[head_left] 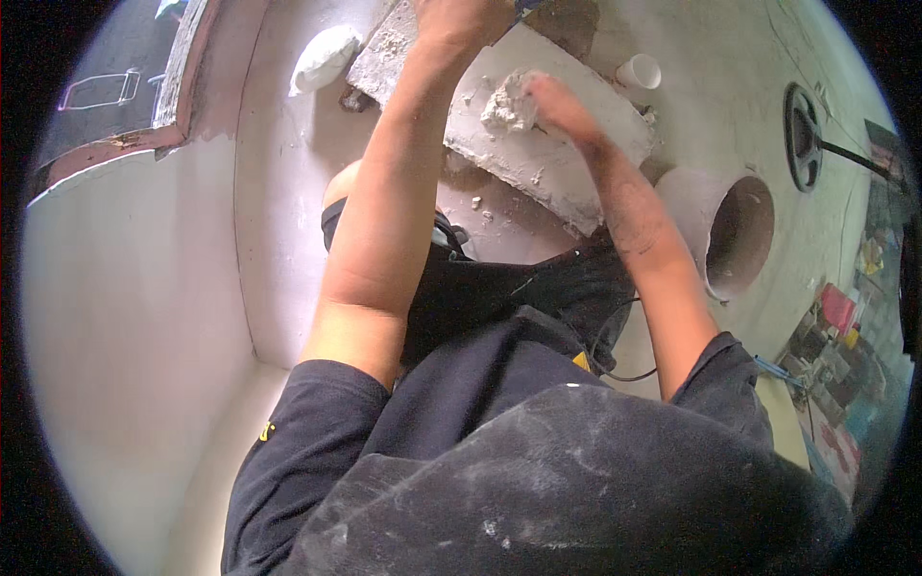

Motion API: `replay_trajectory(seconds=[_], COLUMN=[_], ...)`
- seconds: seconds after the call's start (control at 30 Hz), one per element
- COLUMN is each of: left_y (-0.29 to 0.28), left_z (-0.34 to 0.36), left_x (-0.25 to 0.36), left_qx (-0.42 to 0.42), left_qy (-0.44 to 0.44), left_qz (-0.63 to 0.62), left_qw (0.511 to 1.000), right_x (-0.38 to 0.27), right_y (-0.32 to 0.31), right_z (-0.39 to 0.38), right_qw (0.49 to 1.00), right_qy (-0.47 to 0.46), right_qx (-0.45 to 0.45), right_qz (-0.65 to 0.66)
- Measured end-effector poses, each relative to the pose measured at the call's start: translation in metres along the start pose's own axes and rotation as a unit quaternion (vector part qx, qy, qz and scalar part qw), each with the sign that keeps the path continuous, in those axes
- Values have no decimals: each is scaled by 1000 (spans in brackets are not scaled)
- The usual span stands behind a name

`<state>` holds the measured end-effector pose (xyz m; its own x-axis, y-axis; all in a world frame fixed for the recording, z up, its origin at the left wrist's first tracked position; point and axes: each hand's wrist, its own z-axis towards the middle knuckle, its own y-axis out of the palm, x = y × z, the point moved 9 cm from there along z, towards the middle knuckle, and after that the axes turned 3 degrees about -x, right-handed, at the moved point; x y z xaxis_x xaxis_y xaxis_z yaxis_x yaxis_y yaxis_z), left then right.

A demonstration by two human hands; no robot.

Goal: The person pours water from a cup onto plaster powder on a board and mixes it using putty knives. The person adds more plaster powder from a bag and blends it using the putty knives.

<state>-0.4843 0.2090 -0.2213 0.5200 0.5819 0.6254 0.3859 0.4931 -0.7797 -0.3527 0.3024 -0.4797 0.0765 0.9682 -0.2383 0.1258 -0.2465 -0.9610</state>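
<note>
- White paste lump (505, 106) is placed on the pale slab (567, 178), presumably for flat support.
- Right hand (559, 104) is set against the lump; whether its fingers are pinched or spread cannot be told through blur.
- Left hand (466, 17) is cropped at the top; its finger state cannot be determined.
- White cup (640, 72) is placed beside the slab, likely for easy reach.

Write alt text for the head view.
A person's right hand touches a lumpy whitish mass on a pale slab; the left hand is at the picture's top edge. A white cup and large hollow cylinder sit to the slab's right.
</note>
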Motion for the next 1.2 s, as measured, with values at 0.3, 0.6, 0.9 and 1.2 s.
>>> replay_trajectory(seconds=[0.3,0.6,0.9,1.2], left_y=[-4,4,-10,7], left_z=[-5,1,-5,-4], left_x=[-6,3,-3,-18], left_qx=[-13,-36,-3,-23], left_qy=[-19,-19,-30,-42], left_qz=[-8,-30,9,4], left_qw=[1000,999,999,999], right_x=[-31,16,4,-7], right_y=[17,-1,-23,-11], right_z=[-18,-8,-10,3], right_qw=[996,997,990,1000], right_qy=[56,77,-7,-30], right_qx=[-32,22,-17,-5], right_qz=[-62,6,136,-3])
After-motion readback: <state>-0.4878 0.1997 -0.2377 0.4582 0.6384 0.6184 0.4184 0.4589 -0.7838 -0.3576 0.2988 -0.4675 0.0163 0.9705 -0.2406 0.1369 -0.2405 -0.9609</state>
